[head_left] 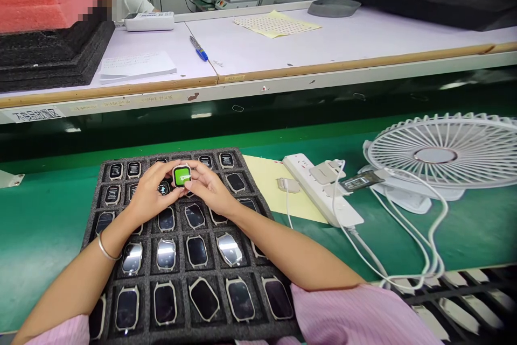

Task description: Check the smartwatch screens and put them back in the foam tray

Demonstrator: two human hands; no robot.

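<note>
Between both hands, a smartwatch case (182,176) without a strap is held up, its screen lit green with a white mark. My left hand (155,189) grips its left edge with closed fingers. On the other side, my right hand (210,186) holds its right edge, the thumb at the lower part of the screen. Beneath them lies a dark foam tray (151,275) with rows of compartments holding more watch cases. Several at the back show lit text, while the nearer ones, such as one watch case (196,251), have dark or reflecting screens.
Right of the tray, a white power strip (301,170) with chargers and cables lies by yellow paper (262,173). A white fan (440,154) stands farther right. A raised shelf (258,57) bears a pen (198,48), papers and foam stacks. Another person sits behind it.
</note>
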